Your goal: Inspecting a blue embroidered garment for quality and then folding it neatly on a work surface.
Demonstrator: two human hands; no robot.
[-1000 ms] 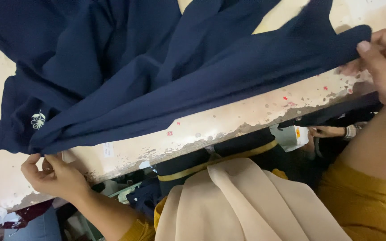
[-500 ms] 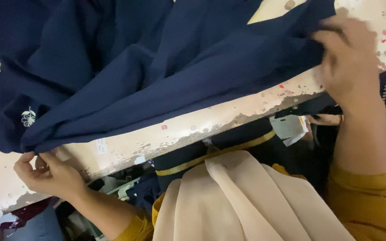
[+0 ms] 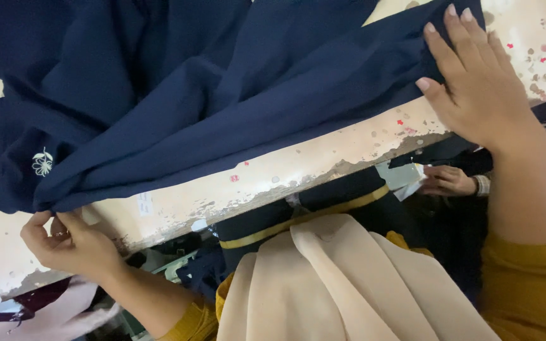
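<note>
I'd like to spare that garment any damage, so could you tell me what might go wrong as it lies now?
1. The worn table edge is chipped and flaking where the navy cloth passes over it; the cloth might snag or pick up flakes.
2. The left hand pinches only one corner, while the right hand lies flat on top, so the fold could slip.
3. The embroidered flower sits in bunched folds and may crease.

Mustard-yellow long sleeves on both arms, cuffs ending just short of the wrists: left sleeve [image 3: 188, 319] bunched at the forearm, right sleeve [image 3: 529, 287] wide and loose. Pale beige scarf [image 3: 342, 290] draped down the chest in 2 or 3 smooth, broad folds. Bare left hand [image 3: 71, 243] and bare right hand [image 3: 475, 82]; short, unpainted nails on the right fingers.
</note>
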